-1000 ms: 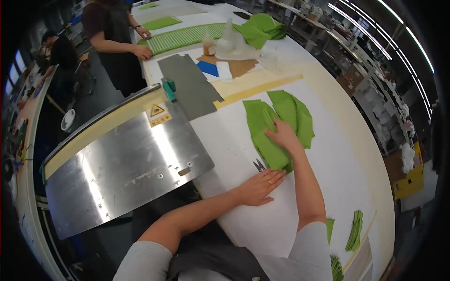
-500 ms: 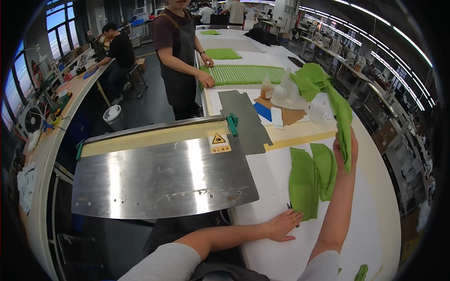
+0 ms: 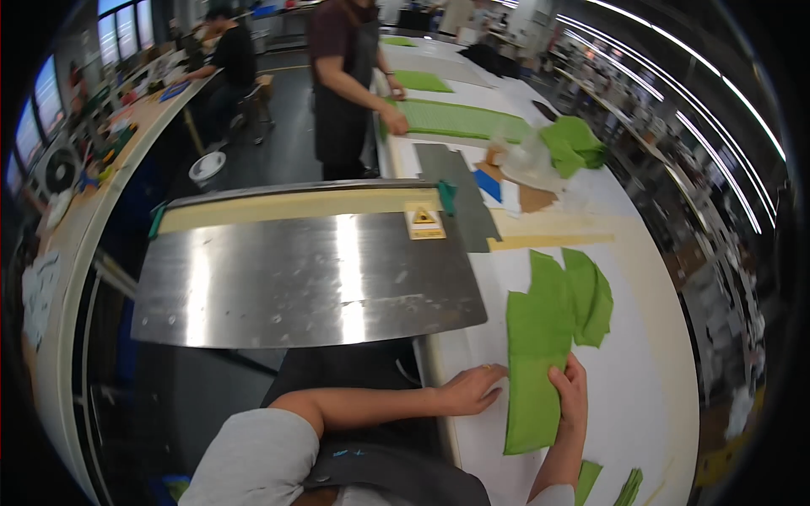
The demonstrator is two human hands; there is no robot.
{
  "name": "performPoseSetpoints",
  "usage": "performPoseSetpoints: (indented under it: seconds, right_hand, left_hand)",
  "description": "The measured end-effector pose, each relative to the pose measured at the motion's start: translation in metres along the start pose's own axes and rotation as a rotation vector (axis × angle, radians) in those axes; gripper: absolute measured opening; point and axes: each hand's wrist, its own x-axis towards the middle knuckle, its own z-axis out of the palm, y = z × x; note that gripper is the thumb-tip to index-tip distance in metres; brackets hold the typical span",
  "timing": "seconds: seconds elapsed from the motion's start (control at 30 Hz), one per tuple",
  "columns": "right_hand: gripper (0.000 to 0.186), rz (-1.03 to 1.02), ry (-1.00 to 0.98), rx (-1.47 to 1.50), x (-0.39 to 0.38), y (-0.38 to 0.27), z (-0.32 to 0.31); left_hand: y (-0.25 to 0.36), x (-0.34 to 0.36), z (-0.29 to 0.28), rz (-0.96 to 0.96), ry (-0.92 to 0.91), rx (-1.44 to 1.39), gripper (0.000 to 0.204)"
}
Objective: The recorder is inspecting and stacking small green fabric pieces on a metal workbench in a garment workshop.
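My right hand (image 3: 572, 392) grips the right edge of a long green fabric piece (image 3: 531, 413), thumb on top. The piece lies over other green fabric on the white-covered table (image 3: 645, 371). My left hand (image 3: 472, 390) is just left of the held piece, fingers apart and slightly bent, holding nothing. Above and to the right lies a second layered green pile (image 3: 589, 295). Smaller green pieces (image 3: 627, 487) lie at the bottom right.
A steel plate (image 3: 253, 287) with a warning label spans left of the table. A co-worker (image 3: 342, 110) handles striped green fabric (image 3: 456, 118) beyond it. A bottle, paper scraps and crumpled fabric (image 3: 569, 143) lie farther back. A seated person (image 3: 228, 67) works at the left bench.
My right hand has come down from its raised position with the green fabric, which now lies lengthwise beside my left hand. My left hand has lifted off the pile's lower edge.
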Motion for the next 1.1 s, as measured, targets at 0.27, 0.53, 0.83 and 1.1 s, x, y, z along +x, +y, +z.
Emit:
performPoseSetpoints:
  seconds: [0.27,0.53,0.83,1.1]
  right_hand:
    - [0.047,-0.355,0.254,-0.809,0.051,-0.004,-0.004]
    - [0.045,-0.495,-0.366,-0.68,0.292,0.06,-0.091]
    - [0.043,-0.494,-0.706,-0.486,0.18,0.031,0.347]
    - [0.038,-0.108,-0.32,0.083,0.078,-0.043,0.313]
  left_hand:
    - [0.058,-0.305,-0.168,-0.974,0.371,0.256,0.046]
    - [0.184,-0.759,-0.022,-2.143,1.686,-0.195,0.102]
    - [0.023,-0.706,-0.036,-2.194,0.979,0.201,0.032]
    - [0.069,-0.392,-0.16,-1.081,0.258,0.432,0.035]
